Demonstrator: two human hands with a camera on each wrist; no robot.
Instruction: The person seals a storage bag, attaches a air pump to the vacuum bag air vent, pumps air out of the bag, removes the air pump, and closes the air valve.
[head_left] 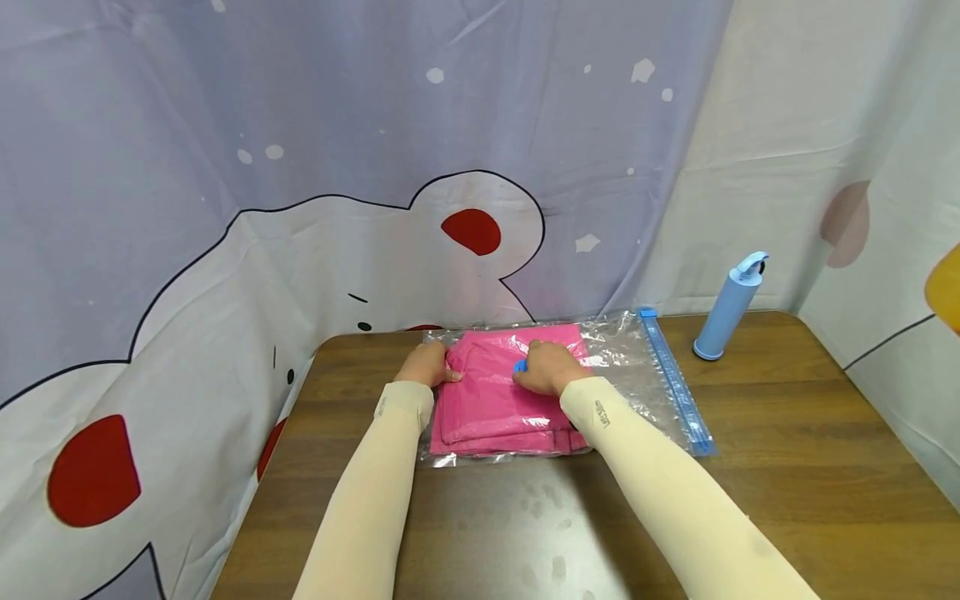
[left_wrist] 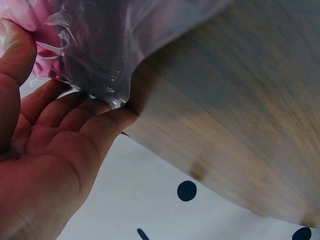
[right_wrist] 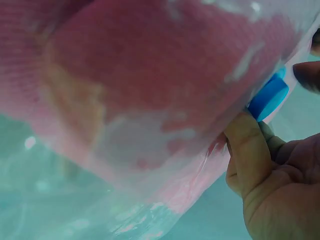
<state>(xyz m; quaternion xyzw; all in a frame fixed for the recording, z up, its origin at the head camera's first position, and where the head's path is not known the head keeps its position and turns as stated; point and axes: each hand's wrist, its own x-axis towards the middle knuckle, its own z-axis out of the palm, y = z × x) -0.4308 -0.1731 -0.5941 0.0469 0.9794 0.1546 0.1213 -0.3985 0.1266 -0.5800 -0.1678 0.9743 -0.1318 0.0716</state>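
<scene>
A clear plastic storage bag (head_left: 626, 358) lies on the table with a folded pink ribbed garment (head_left: 495, 408) inside. Its blue zip strip (head_left: 675, 379) runs along the right end. My left hand (head_left: 426, 365) grips the bag's left edge, thumb on top and fingers beneath, as the left wrist view (left_wrist: 55, 145) shows. Over the middle of the garment, my right hand (head_left: 551, 367) pinches a round blue valve cap (right_wrist: 270, 97) on the bag. Part of the cap is hidden behind the fingers in the head view.
A light blue cylindrical pump (head_left: 726, 312) stands upright, slightly tilted in view, at the table's back right. The wooden table (head_left: 810, 467) reaches a patterned curtain (head_left: 337, 267) behind and at the sides.
</scene>
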